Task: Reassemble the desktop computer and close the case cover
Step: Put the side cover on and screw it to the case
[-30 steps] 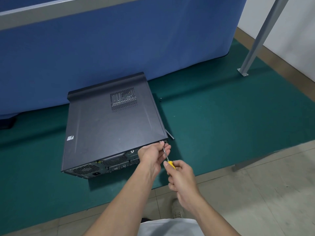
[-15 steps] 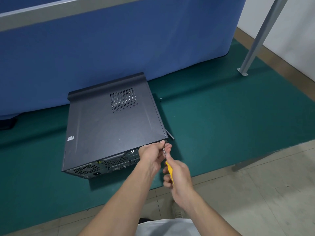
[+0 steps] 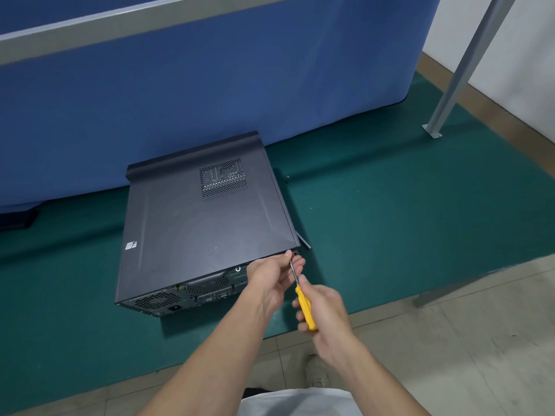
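Presumably to steady its tip at 5 o'clock on the case, my left hand pinches the screwdriver my right hand grips.

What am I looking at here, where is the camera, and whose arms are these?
There is no machine: a person works with bare hands, and the single camera sits on their head, looking forward and down. A black computer case lies flat, cover on, on a green mat before a blue partition. The right hand grips a yellow-handled screwdriver; the left hand pinches its metal shaft, holding the tip at the case's near right corner.
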Motion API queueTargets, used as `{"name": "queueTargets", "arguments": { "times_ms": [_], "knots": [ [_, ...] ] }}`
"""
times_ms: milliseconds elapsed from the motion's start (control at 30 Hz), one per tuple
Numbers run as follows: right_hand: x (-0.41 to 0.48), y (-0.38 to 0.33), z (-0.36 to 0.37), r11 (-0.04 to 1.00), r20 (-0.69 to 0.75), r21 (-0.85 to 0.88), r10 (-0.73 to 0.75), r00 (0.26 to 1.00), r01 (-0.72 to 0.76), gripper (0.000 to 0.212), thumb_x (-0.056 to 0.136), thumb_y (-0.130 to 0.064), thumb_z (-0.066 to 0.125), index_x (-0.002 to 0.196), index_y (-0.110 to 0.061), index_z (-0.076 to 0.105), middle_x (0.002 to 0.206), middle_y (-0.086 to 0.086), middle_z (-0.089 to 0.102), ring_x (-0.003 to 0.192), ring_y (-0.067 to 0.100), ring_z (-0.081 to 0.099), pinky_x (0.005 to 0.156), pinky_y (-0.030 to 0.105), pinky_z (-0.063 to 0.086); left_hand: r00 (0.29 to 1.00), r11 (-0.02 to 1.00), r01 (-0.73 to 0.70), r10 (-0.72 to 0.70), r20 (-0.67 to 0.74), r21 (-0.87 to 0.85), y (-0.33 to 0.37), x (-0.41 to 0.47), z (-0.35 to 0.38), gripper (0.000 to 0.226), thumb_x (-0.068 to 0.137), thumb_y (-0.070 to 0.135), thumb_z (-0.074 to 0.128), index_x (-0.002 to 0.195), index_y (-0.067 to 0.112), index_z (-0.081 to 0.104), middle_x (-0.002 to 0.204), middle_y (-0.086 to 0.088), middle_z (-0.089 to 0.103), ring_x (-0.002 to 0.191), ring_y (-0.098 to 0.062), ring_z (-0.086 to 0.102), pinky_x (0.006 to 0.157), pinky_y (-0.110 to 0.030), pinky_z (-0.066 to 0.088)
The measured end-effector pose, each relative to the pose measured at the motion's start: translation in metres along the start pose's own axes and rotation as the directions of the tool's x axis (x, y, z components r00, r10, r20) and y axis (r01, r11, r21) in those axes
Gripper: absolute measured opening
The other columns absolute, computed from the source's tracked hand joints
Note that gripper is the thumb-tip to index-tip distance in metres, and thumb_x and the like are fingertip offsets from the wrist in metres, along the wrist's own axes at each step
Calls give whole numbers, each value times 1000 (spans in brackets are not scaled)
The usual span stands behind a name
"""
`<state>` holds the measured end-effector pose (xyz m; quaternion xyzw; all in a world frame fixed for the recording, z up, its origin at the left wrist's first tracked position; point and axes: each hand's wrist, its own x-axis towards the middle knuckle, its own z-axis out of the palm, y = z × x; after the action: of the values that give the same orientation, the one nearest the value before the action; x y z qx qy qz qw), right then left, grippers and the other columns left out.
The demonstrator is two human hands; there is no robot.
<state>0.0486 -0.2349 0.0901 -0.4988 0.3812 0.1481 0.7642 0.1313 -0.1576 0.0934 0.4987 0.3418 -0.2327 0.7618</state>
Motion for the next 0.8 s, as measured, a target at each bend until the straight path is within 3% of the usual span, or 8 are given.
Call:
{"name": "queueTargets", "arguments": {
  "times_ms": [133, 233, 333, 467, 600, 667, 733, 800],
  "knots": [
    [4, 7, 5, 753, -128, -621, -373, 919, 219, 34, 95, -35, 57, 71, -11, 59, 65, 2, 62, 62, 23, 54, 59, 33, 43, 994, 997, -68, 71, -85, 32, -6, 2, 6, 8, 84, -4, 69, 81, -11, 65, 73, -20, 70, 59, -22, 70, 53, -24, 57],
    [8, 3, 4, 992, 18, 118, 35, 999, -37, 32, 100, -24, 50, 75, -6, 56, 57, 3, 46, 41, 11, 33, 36, 22, 23, 1000, 1000, -10, 10, -6, 18, -3, 1, 3, 9, 89, -2, 64, 85, -10, 63, 79, -21, 71, 64, -23, 71, 55, -25, 58],
    [6, 0, 1, 774, 294, 521, 233, 927, -360, 27, 97, -24, 52, 84, -1, 55, 57, 3, 45, 36, 6, 30, 29, 17, 20, 997, 999, 46, -46, 68, 8, 2, -1, -1, 10, 93, -2, 57, 87, -9, 61, 80, -22, 72, 68, -24, 73, 56, -25, 59],
    [1, 4, 2, 999, -40, 44, 2, 999, -1, 29, 90, -33, 66, 83, -6, 59, 58, 4, 55, 43, 11, 43, 36, 21, 29, 999, 999, -40, 41, -33, 10, -3, 1, 3, 8, 87, -5, 64, 81, -10, 63, 71, -20, 70, 61, -23, 71, 53, -25, 57],
    [0, 14, 5, 876, -124, -451, -254, 959, 174, 25, 93, -25, 59, 75, -8, 60, 64, 3, 57, 49, 12, 40, 46, 23, 32, 994, 997, -70, 72, -76, 41, -7, 2, 5, 7, 84, -5, 68, 85, -11, 65, 75, -21, 71, 64, -25, 71, 57, -26, 59],
    [3, 10, 2, 996, -15, -61, -61, 998, 60, 25, 96, -16, 54, 75, -4, 55, 62, 5, 49, 44, 11, 33, 39, 22, 25, 1000, 998, -21, 21, 3, 51, -4, 1, 2, 7, 88, -5, 62, 91, -11, 63, 81, -22, 71, 68, -26, 72, 61, -28, 60],
    [0, 1, 1, 870, 265, 409, 175, 948, -275, 20, 96, -13, 52, 79, -3, 55, 62, 5, 46, 38, 7, 29, 32, 18, 20, 996, 996, 38, -45, 80, 83, 2, -1, 0, 7, 92, -5, 56, 95, -10, 61, 84, -22, 71, 69, -26, 72, 60, -27, 60],
    [-3, -3, 0, 770, 340, 518, 215, 916, -373, 18, 95, -15, 53, 84, 0, 55, 61, 7, 48, 36, 6, 32, 29, 16, 20, 996, 995, 46, -53, 77, 84, 5, -1, 0, 6, 92, -8, 54, 90, -9, 60, 78, -22, 70, 64, -25, 72, 54, -26, 59]
  ]
}}
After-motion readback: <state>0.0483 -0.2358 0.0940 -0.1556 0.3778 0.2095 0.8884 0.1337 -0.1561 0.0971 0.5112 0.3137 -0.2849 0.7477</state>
